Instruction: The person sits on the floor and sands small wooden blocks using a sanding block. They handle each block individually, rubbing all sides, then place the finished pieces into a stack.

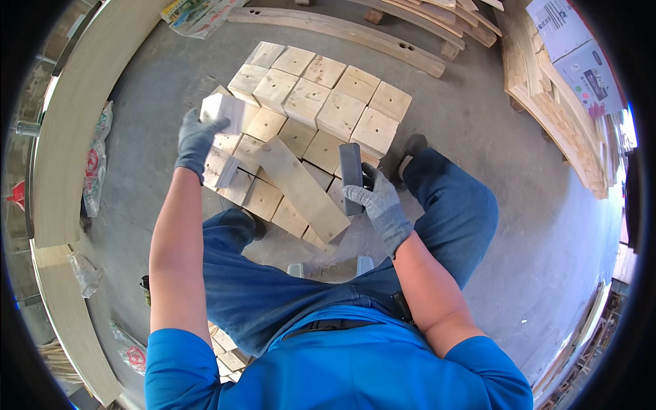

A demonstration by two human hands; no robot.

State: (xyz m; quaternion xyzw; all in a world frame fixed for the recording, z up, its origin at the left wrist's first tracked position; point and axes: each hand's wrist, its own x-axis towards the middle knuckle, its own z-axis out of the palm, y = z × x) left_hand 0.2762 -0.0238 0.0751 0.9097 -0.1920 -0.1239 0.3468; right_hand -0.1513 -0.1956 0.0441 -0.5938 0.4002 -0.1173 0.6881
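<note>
My left hand (196, 140), in a grey work glove, grips a pale square wooden block (224, 111) at the left edge of a pile; the block is smeared by motion. In my gloved right hand (384, 208) is a dark grey rectangular sanding block (350, 172), held upright over the right side of the pile. Between my hands, a wide wooden board (301, 188) lies slantwise across the blocks. Behind it, square wooden blocks (307, 99), many with a small hole in the face, stand packed in raised rows.
Long timber beams (335, 34) lie on the floor at the back. On the right, stacked planks (557, 109) carry a printed carton (581, 58). A long pale board (82, 123) runs along the left, with plastic bags (97, 164) beside it. My legs flank the pile.
</note>
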